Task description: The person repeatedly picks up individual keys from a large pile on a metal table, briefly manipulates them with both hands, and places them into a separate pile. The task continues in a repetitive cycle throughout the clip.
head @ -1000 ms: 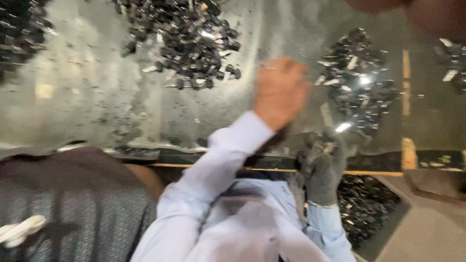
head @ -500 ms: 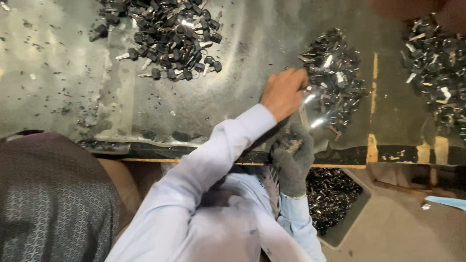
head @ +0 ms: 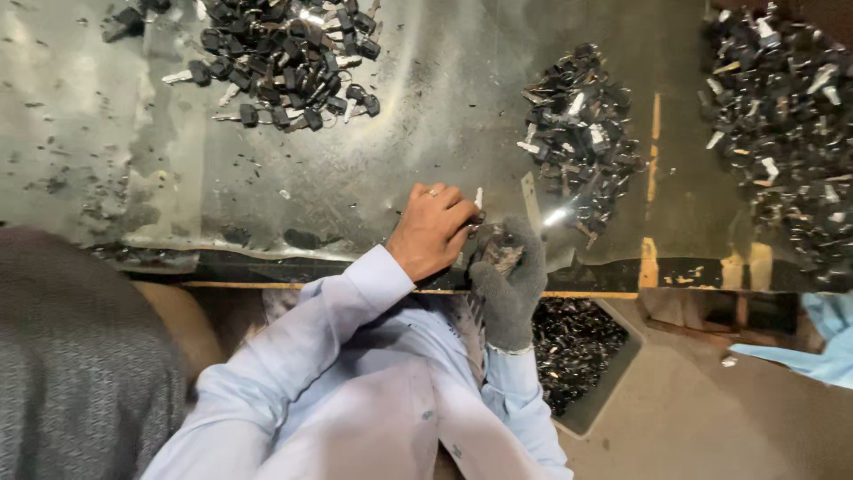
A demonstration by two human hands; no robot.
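Note:
My left hand (head: 433, 229), bare with a ring, is closed in a pinch on a small key (head: 478, 199) whose silver blade sticks up. It sits just above the near edge of the metal table (head: 373, 169). My right hand (head: 511, 283), in a grey knit glove, is right beside it and touching it, cupped around a small bunch of keys (head: 498, 251). The nearest pile of black-headed keys (head: 582, 133) lies just beyond the two hands to the right.
A second pile of keys (head: 284, 58) lies at the far left of the table and a third (head: 786, 124) at the far right. A bin of dark keys (head: 582, 342) stands below the table edge. A grey-clothed person (head: 80, 356) is at my left; blue cloth (head: 813, 342) shows at right.
My left hand has drawn back from the middle pile toward the table's near edge. The gloved right hand has risen to meet it. The view has shifted left and closer.

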